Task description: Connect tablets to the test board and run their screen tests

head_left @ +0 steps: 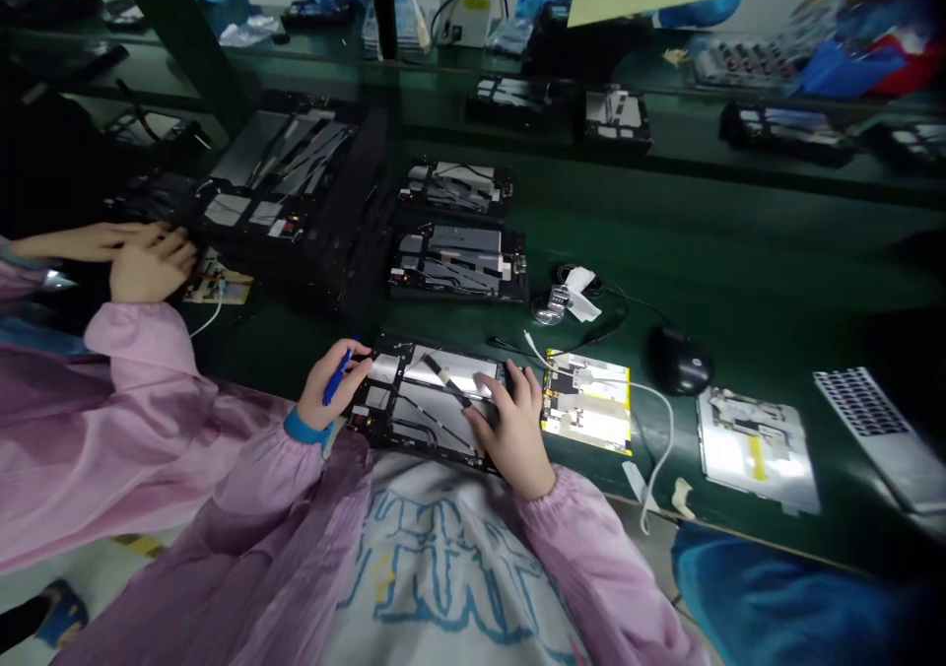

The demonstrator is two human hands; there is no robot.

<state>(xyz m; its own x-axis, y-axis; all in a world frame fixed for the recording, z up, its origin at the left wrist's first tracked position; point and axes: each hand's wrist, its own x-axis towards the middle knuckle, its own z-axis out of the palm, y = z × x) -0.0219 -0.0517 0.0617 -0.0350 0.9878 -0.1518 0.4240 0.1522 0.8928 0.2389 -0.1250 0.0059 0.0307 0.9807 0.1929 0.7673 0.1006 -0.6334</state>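
Observation:
My left hand (332,385) grips a slim blue pen (338,375) above the left edge of an opened black tablet frame (418,400) with metal plates and thin cables inside. My right hand (513,425) rests on the frame's right side. A black-and-white handled tool (445,380) lies across the frame, its end reaching those fingers; I cannot tell if they hold it. Just right of the frame lies a yellow-edged circuit panel (587,402) with a white cable (661,449) running from it.
A co-worker's hands (148,262) in pink sleeves work at the left. Further black tablet frames (458,262) lie on the green bench (776,252). A black mouse (680,361), a silver panel (754,449) and a keyboard-like part (872,430) lie right. A shelf runs behind.

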